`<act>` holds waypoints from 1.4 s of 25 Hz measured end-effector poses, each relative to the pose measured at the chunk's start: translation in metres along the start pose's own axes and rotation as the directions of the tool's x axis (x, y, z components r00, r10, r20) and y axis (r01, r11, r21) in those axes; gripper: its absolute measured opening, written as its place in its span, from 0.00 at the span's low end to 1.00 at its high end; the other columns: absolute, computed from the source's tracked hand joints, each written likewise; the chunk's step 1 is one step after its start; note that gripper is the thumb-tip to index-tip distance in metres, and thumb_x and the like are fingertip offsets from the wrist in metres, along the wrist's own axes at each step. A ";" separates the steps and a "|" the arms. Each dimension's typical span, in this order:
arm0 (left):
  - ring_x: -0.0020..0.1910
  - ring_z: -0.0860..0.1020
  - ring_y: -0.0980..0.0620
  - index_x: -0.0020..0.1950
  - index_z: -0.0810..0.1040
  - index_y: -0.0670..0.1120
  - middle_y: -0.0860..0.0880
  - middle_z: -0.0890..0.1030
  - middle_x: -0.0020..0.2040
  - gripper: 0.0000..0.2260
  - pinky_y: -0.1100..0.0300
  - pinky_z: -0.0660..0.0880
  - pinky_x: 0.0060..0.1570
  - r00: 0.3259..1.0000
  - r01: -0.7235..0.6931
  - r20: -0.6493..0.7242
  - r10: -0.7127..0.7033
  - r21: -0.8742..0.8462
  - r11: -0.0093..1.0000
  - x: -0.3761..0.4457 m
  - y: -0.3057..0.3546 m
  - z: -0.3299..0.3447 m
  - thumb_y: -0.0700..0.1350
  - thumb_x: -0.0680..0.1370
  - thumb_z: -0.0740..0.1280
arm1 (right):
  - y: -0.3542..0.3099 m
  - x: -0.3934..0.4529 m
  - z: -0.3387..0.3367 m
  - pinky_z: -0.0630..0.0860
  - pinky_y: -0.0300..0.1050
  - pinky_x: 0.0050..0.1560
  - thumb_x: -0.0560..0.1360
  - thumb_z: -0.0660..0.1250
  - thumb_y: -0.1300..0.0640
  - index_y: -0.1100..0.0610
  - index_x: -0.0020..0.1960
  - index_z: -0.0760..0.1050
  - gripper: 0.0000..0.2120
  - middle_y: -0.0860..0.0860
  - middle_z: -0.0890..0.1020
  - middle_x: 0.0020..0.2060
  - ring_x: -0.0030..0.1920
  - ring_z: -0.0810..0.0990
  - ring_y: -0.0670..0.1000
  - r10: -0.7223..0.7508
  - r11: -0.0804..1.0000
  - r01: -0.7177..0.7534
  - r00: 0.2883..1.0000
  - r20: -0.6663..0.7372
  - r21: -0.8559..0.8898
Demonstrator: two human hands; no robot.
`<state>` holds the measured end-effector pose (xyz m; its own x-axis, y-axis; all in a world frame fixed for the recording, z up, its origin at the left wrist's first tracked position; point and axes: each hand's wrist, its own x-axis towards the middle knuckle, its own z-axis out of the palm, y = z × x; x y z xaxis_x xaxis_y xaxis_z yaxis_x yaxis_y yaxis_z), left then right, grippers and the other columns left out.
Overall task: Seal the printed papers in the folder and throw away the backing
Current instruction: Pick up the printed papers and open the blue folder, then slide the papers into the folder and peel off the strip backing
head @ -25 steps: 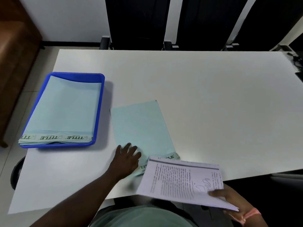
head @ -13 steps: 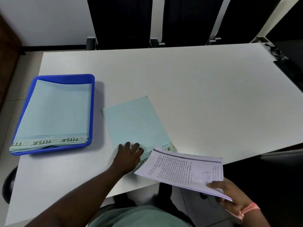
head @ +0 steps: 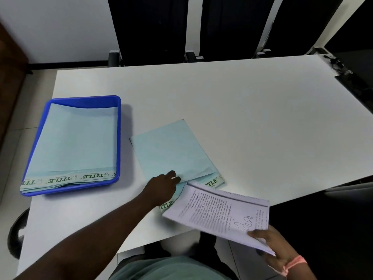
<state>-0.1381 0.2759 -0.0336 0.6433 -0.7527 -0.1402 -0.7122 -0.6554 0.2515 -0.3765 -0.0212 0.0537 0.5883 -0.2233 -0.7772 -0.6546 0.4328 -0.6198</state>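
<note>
A light blue paper folder [head: 171,152] lies flat on the white table [head: 252,118], its green-lettered flap end toward me. My left hand [head: 163,185] rests on the folder's near edge with fingertips at the mouth, lifting the top layer slightly. My right hand [head: 276,247] holds a stack of printed papers [head: 220,213] by its near right corner. The stack's far corner touches the folder's mouth next to my left fingers. No backing strip is visible.
A blue plastic tray [head: 119,138] holding several more folders sits at the table's left. Dark chairs [head: 153,27] stand behind the far edge. Cables and a dark device [head: 343,71] lie at the far right corner. A round dark object [head: 16,235] is on the floor left.
My right hand has brought the printed papers forward and left, so their corner now meets the folder's opening. My left fingers have shifted to the folder's mouth edge.
</note>
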 end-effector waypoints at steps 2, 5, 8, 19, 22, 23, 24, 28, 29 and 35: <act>0.37 0.79 0.40 0.58 0.75 0.49 0.45 0.77 0.61 0.18 0.54 0.71 0.30 1.000 -0.003 0.027 0.003 -0.003 1.000 0.000 0.000 -0.005 0.50 0.75 0.51 | 0.009 0.007 0.005 0.76 0.60 0.58 0.74 0.61 0.76 0.65 0.62 0.76 0.19 0.65 0.83 0.54 0.54 0.81 0.66 -0.044 0.997 0.051 0.994 -0.100 0.063; 0.47 0.79 0.41 0.62 0.74 0.49 0.46 0.73 0.66 0.16 0.53 0.71 0.38 0.997 -0.011 0.082 0.011 0.000 1.000 0.005 -0.002 -0.008 0.48 0.79 0.53 | 0.027 0.012 0.017 0.77 0.68 0.58 0.74 0.63 0.75 0.63 0.61 0.76 0.18 0.66 0.83 0.56 0.55 0.81 0.68 -0.112 0.994 0.112 0.967 -0.228 -0.013; 0.50 0.78 0.41 0.62 0.73 0.48 0.44 0.73 0.65 0.17 0.50 0.77 0.42 0.991 -0.083 0.110 0.079 0.035 0.996 0.009 -0.002 -0.006 0.49 0.78 0.51 | 0.049 0.016 0.040 0.76 0.66 0.59 0.75 0.62 0.76 0.65 0.64 0.74 0.19 0.66 0.81 0.57 0.55 0.81 0.66 -0.124 0.990 0.141 0.935 -0.332 0.027; 0.58 0.80 0.38 0.51 0.73 0.52 0.48 0.80 0.59 0.09 0.54 0.79 0.23 0.932 -0.360 -0.027 0.363 0.074 0.930 -0.008 0.021 0.000 0.49 0.74 0.58 | 0.045 0.047 0.100 0.78 0.62 0.56 0.76 0.63 0.73 0.61 0.60 0.76 0.16 0.59 0.83 0.56 0.56 0.80 0.63 -0.055 0.985 0.090 0.972 -0.231 0.145; 0.52 0.81 0.37 0.53 0.75 0.50 0.45 0.80 0.57 0.13 0.53 0.78 0.23 0.973 -0.229 -0.014 0.230 0.054 0.972 -0.009 0.036 0.002 0.50 0.70 0.64 | 0.044 0.052 0.085 0.78 0.62 0.55 0.75 0.65 0.75 0.63 0.59 0.77 0.15 0.62 0.84 0.55 0.55 0.82 0.64 -0.022 0.988 0.048 0.984 -0.179 0.147; 0.48 0.81 0.38 0.52 0.75 0.48 0.44 0.80 0.55 0.14 0.53 0.77 0.22 0.984 -0.176 -0.012 0.177 0.046 0.983 -0.004 0.041 0.003 0.50 0.68 0.67 | 0.044 0.053 0.081 0.77 0.65 0.57 0.74 0.65 0.75 0.63 0.60 0.77 0.16 0.62 0.84 0.55 0.55 0.82 0.65 -0.002 0.988 0.028 0.986 -0.168 0.153; 0.44 0.81 0.38 0.50 0.76 0.47 0.43 0.80 0.53 0.13 0.54 0.76 0.22 0.990 -0.140 -0.020 0.141 0.035 0.989 0.001 0.047 0.003 0.48 0.68 0.69 | 0.044 0.054 0.079 0.76 0.66 0.59 0.74 0.65 0.75 0.64 0.61 0.76 0.17 0.62 0.85 0.55 0.56 0.82 0.66 0.012 0.988 0.013 0.987 -0.158 0.151; 0.47 0.80 0.40 0.47 0.75 0.47 0.46 0.79 0.53 0.06 0.55 0.75 0.22 0.983 -0.175 -0.045 0.177 0.042 0.984 0.012 0.063 0.002 0.46 0.73 0.66 | 0.037 0.062 0.080 0.75 0.68 0.61 0.74 0.65 0.75 0.63 0.61 0.76 0.18 0.62 0.84 0.55 0.57 0.81 0.67 0.027 0.982 -0.002 0.991 -0.129 0.190; 0.50 0.80 0.39 0.48 0.74 0.48 0.47 0.79 0.54 0.05 0.55 0.76 0.22 0.976 -0.209 -0.045 0.211 0.041 0.977 0.010 0.068 0.003 0.47 0.74 0.64 | 0.033 0.064 0.088 0.77 0.66 0.59 0.74 0.65 0.75 0.63 0.61 0.76 0.17 0.62 0.84 0.54 0.56 0.81 0.67 0.021 0.982 0.003 0.993 -0.120 0.189; 0.59 0.80 0.37 0.50 0.77 0.53 0.49 0.80 0.59 0.09 0.56 0.76 0.22 0.974 -0.223 -0.041 0.225 0.043 0.974 -0.005 0.079 0.009 0.46 0.75 0.59 | 0.013 0.086 0.143 0.73 0.42 0.31 0.68 0.67 0.59 0.63 0.54 0.80 0.16 0.61 0.84 0.39 0.37 0.80 0.58 0.006 1.000 -0.012 0.976 -0.217 -0.023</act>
<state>-0.2001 0.2279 -0.0215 0.4776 -0.8776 -0.0408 -0.8491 -0.4731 0.2350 -0.2664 0.0901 -0.0059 0.4672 -0.4043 -0.7863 -0.6723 0.4151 -0.6129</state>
